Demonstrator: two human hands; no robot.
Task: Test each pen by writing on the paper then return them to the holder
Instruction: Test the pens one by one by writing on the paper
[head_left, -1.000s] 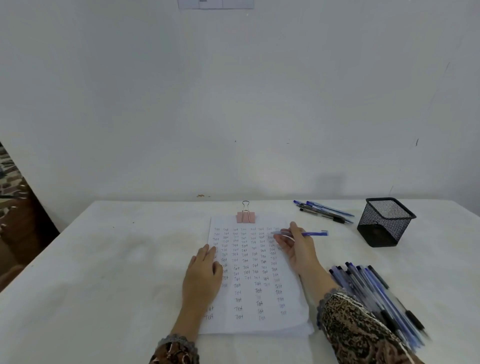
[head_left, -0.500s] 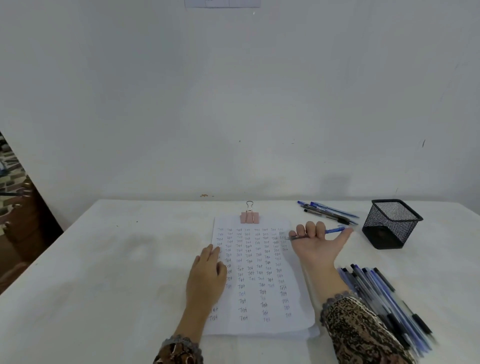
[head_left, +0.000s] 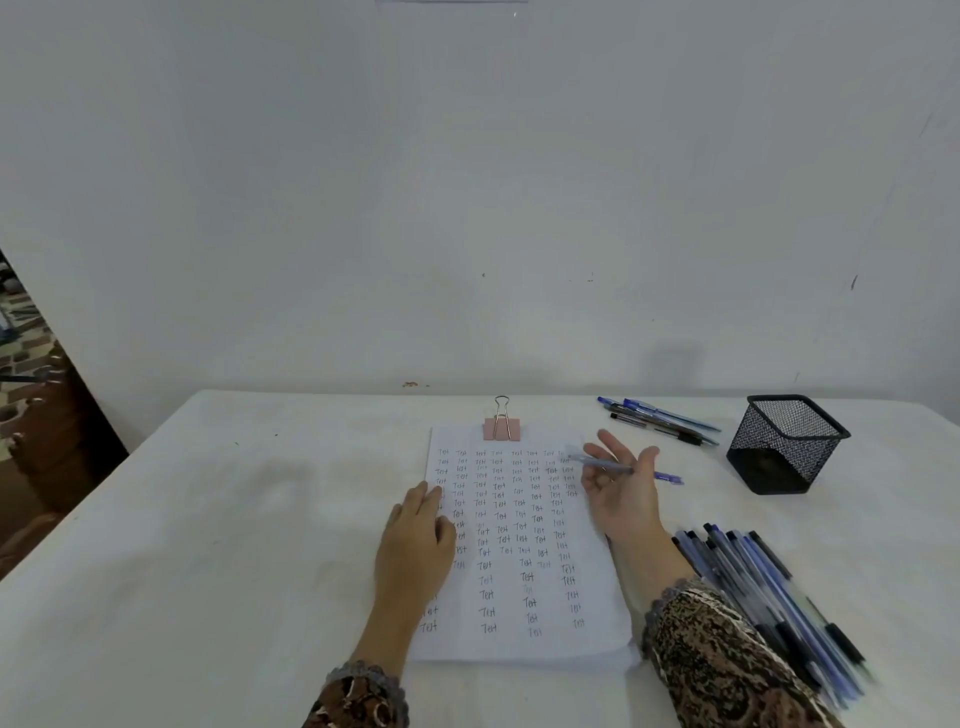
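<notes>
my left hand (head_left: 415, 540) lies flat, palm down, on the left edge of the paper (head_left: 511, 647), fingers straight and together, gripping nothing, only pressing the sheet to the white table (head_left: 208, 519). its patterned cuff (head_left: 363, 693) sits at the near edge of the view. the paper runs away from me, covered with rows of the same short handwritten word, and a pink clip (head_left: 501, 428) bites its far edge, wire loops standing up.

my right hand (head_left: 621, 499) is over the paper's upper right corner, turned palm up, fingers half curled and thumb raised. it holds a blue pen (head_left: 605, 464) loosely across the fingers, one end over the paper and the other sticking out right past the thumb. whether the hand touches the sheet i cannot tell.

beyond it, near the far edge of the table, a few pens (head_left: 660, 421) lie side by side. right of those stands the black mesh holder (head_left: 784, 447), upright, apart from my hand and from the pen. nearer me, just beside my right sleeve (head_left: 727, 670), lies a larger pile of pens (head_left: 769, 592), blue and dark.
</notes>
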